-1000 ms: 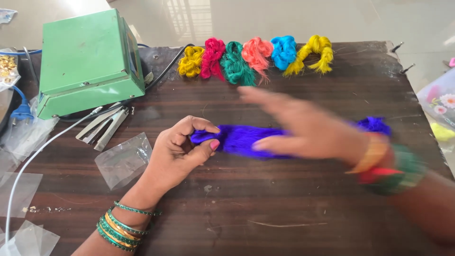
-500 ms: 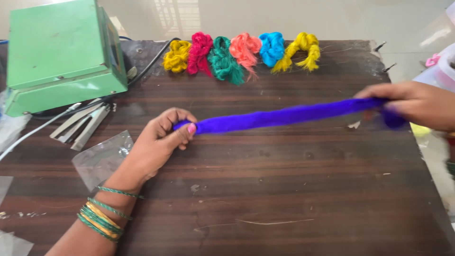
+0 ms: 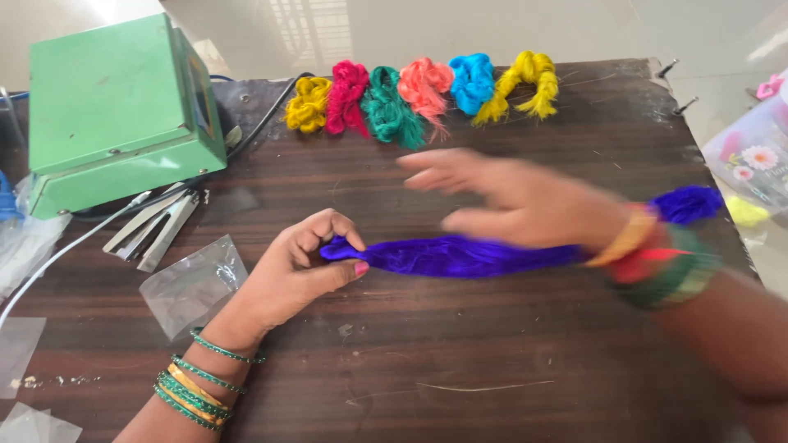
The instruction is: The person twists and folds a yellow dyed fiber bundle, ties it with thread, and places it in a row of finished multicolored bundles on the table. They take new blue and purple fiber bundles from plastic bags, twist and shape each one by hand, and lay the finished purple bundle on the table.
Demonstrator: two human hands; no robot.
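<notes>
A long hank of purple thread [image 3: 460, 256] lies stretched across the dark wooden table [image 3: 492, 369]. My left hand [image 3: 300, 271] pinches its left end between thumb and fingers. Over the middle of the hank hovers my right hand [image 3: 517, 201], blurred, fingers spread and holding nothing. The hank's far end [image 3: 685, 205] shows as a fluffy tuft past my right wrist. Bangles sit on both wrists.
Several coloured thread bundles [image 3: 419, 90] lie in a row at the table's far edge. A green machine [image 3: 115, 107] with a cable stands at the back left, metal clips [image 3: 156, 230] beside it. Clear plastic bags [image 3: 193, 283] lie at the left. A floral plastic bag [image 3: 751, 160] sits off the right edge.
My right hand let go of the hank's right end and swept back left over its middle. My left hand kept its pinch on the left end.
</notes>
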